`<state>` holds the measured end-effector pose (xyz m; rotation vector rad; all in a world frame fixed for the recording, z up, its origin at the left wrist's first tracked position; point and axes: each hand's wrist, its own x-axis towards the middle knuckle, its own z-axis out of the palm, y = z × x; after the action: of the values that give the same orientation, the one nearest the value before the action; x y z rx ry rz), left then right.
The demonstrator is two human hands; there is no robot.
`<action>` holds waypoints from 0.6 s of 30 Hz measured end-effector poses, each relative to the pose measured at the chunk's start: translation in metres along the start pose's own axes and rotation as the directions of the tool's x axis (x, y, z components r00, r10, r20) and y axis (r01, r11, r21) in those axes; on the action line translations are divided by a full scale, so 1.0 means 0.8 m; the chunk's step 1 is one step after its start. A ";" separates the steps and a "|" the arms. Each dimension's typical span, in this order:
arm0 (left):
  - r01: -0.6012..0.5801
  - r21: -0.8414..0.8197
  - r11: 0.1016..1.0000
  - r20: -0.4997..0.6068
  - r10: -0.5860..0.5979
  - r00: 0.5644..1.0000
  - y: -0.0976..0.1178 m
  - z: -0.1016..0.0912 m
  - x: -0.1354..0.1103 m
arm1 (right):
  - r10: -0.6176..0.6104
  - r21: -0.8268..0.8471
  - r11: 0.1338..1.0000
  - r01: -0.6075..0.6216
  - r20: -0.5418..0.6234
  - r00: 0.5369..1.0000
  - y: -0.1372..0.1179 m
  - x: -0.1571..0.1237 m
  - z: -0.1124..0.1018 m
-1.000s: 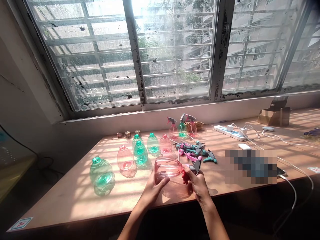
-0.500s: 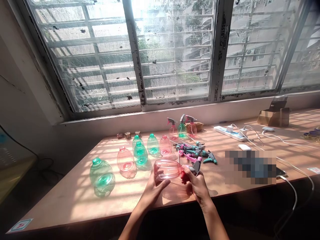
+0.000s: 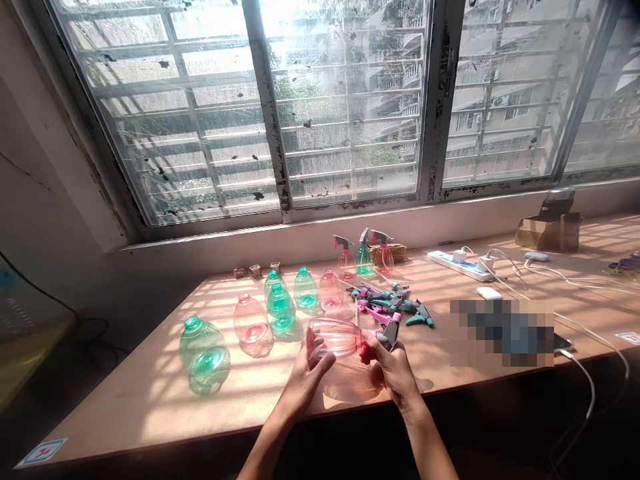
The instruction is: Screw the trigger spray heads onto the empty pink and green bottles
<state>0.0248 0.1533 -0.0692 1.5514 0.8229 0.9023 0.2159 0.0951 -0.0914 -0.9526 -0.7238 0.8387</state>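
Observation:
A clear pink spray bottle point(image 3: 336, 335) lies sideways in the air above the front of the table. My left hand point(image 3: 307, 373) is closed around its base end, thumb in front. At the neck, my right hand point(image 3: 395, 373) grips the pink collar of a grey and pink spray head point(image 3: 389, 332), which sits against the bottle's mouth. How far it is threaded on I cannot tell. Behind my right hand lies a heap of loose spray heads point(image 3: 383, 300) in pink, teal and grey. Left of my hands stand open-topped bottles, among them a pink bottle point(image 3: 249, 323) and a green bottle point(image 3: 203, 350).
Three bottles with spray heads point(image 3: 364, 257) stand at the back by a woven basket point(image 3: 395, 253). To the right are a power strip point(image 3: 460, 265), white cables, a white case point(image 3: 489, 293) and a blurred-out patch. The table's front edge runs just below my hands.
Both hands keep their hold on the pink bottle and spray head. The fingers of my right hand have shifted slightly at the collar, and the spray head has turned a little.

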 end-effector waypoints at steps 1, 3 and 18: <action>0.005 0.005 1.000 -0.009 -0.005 1.000 0.000 0.000 0.000 | -0.006 -0.003 1.000 0.006 0.007 1.000 0.000 0.000 0.000; 0.013 0.004 1.000 -0.015 -0.013 1.000 0.000 -0.001 0.002 | -0.010 -0.002 1.000 0.010 0.004 1.000 0.001 0.000 -0.001; -0.018 0.004 1.000 -0.001 0.018 1.000 -0.007 -0.002 0.006 | -0.024 0.001 1.000 0.024 0.006 1.000 0.002 0.001 0.000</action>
<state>0.0255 0.1594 -0.0741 1.5638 0.8133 0.9156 0.2156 0.0961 -0.0928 -0.9398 -0.7386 0.8209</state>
